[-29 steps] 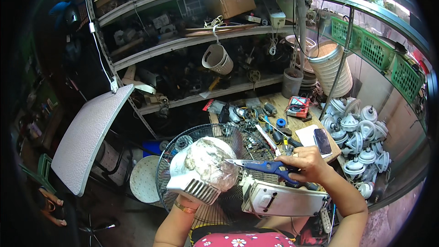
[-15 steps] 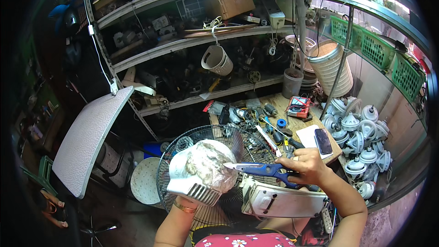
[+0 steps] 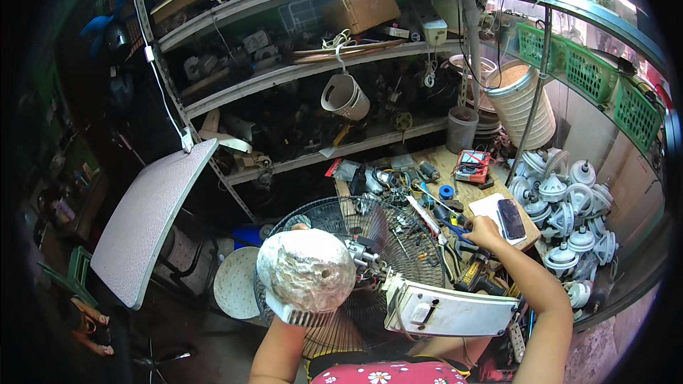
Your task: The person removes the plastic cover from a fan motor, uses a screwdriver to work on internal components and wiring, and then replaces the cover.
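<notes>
Left grip holding domed, smudged white housing | right grip holding blue-handled scissors | round wire guard

You can read no words, numbers or signs here. The pale face of the red boxy meter near the far edge of the pale wooden counter is too small to make out, and the dark glass screen of the black rectangular phone by the right edge shows you nothing legible.
</notes>
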### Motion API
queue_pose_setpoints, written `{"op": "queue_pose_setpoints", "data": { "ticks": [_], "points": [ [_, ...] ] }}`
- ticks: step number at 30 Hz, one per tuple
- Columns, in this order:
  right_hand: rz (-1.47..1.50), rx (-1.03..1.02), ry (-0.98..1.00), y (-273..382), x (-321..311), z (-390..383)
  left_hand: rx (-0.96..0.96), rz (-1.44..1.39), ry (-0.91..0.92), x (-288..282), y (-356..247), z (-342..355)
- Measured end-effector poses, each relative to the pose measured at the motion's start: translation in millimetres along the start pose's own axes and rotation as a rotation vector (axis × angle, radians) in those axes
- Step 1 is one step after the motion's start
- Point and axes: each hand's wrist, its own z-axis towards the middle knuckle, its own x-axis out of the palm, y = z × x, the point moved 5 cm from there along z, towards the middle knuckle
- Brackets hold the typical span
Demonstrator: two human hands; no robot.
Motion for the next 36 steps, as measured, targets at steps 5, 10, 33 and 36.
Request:
{"op": "queue_pose_setpoints", "data": {
  "ticks": [5, 10, 33, 36],
  "points": [
    [-0.239, -0.132, 0.239, -19.6, 27.3, 16.1, 0.049, 0.032, -0.066, 0.7, -12.5, 10.7],
    [0.787, -0.539, 0.177, 145.8, -77.9, 2.2, 0.703, 1.293, 0.097, 77.1, -28.4, 45.0],
    [0.125, -0.915, -0.270, 279.7, -141.7, -100.0, 0.111, 1.594, -0.259, -51.3, -74.1, 30.7],
    [-0.002, -0.908, -0.184, 296.4, -119.2, -122.8, -0.036, 1.572, -0.231, -72.6, -65.0, 24.9]
  ]
}}
